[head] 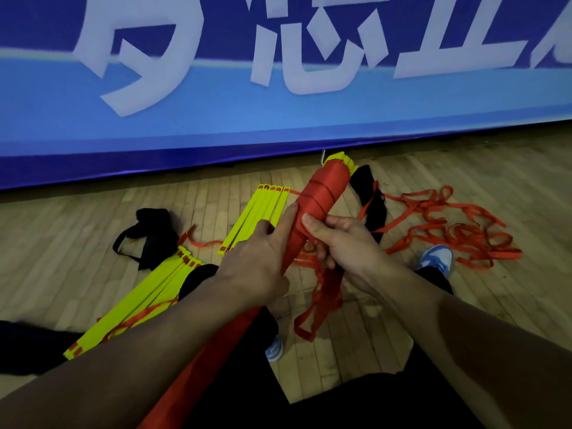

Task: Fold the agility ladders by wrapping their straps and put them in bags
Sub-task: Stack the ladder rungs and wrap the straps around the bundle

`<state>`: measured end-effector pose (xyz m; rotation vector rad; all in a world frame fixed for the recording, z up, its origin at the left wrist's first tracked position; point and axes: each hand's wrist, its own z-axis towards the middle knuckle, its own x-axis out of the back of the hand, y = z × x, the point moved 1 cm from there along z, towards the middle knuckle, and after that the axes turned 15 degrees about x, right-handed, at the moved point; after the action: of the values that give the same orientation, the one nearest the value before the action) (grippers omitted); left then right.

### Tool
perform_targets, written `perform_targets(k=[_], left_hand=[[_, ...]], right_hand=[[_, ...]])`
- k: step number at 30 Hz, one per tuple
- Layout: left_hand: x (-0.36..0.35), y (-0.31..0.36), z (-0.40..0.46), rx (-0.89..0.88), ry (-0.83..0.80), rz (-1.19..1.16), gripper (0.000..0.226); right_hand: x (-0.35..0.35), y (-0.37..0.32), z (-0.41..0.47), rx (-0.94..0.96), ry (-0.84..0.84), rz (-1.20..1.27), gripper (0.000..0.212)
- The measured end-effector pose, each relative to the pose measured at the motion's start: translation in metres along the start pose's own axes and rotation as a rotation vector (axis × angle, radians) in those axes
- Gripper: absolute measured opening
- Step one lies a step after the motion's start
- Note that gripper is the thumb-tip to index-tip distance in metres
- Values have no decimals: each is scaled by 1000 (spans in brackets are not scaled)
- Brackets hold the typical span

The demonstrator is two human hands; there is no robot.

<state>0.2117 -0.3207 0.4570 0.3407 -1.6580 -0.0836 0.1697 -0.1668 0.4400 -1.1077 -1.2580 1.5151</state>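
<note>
A bundle of yellow ladder rungs wrapped in red strap (322, 191) is held up at an angle in the middle of the head view. My left hand (263, 258) grips its lower part, index finger stretched along the wrap. My right hand (337, 239) closes around the bundle from the right, with loose red strap (318, 301) hanging below it. Two more stacks of yellow rungs lie on the floor: one (260, 216) behind my left hand, another (145, 301) at the lower left. Black bags lie at the left (151, 233) and behind the bundle (371, 199).
A tangle of loose red strap (458, 230) spreads over the wooden floor at the right. A blue banner with large white characters (278, 88) stands along the back. My legs and blue-white shoes (436, 258) rest on the floor below the hands.
</note>
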Motion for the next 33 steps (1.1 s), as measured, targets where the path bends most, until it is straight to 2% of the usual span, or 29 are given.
perform_targets(k=[3,7,9,10,12,14,16,19,23,26,28,29,31,33], left_hand=[[9,-2,8,-2,-40,-321,109],[19,4,5,28,-273,-763,103],[18,4,3,38,-319,-849,97],[16,3,2,25,-305,-811,94],[9,0,2,-29,-235,-565,97],[0,-1,1,-55,-161,-230,116],[-8,-2,-3,-34,-124,-95,126],[-6,-6,-3,-22,-79,-255,114],[0,-15,2,-22,-62,-415,103],[2,-11,-2,-32,-227,-654,103],[6,-9,-3,-9,-384,-848,102],[8,-10,-3,10,-443,-890,101],[12,-11,-3,17,-501,-813,94],[12,-10,-7,-27,-431,-494,97]], right_hand=[[-2,-2,0,-14,-39,79,30],[2,-1,2,-127,-82,244,28],[6,1,1,-116,-36,206,25],[6,4,1,-94,-2,158,25],[5,12,-1,-48,70,50,25],[3,18,-2,-3,123,-34,27],[3,19,-3,49,140,-111,30],[9,12,-2,109,59,-214,33],[12,12,-3,62,-158,-209,17],[8,13,-3,-48,-156,1,36],[5,10,-4,-127,-157,221,41],[5,10,-5,-147,-152,249,40],[7,12,-6,-138,-116,190,40],[8,14,-8,-130,-61,106,38]])
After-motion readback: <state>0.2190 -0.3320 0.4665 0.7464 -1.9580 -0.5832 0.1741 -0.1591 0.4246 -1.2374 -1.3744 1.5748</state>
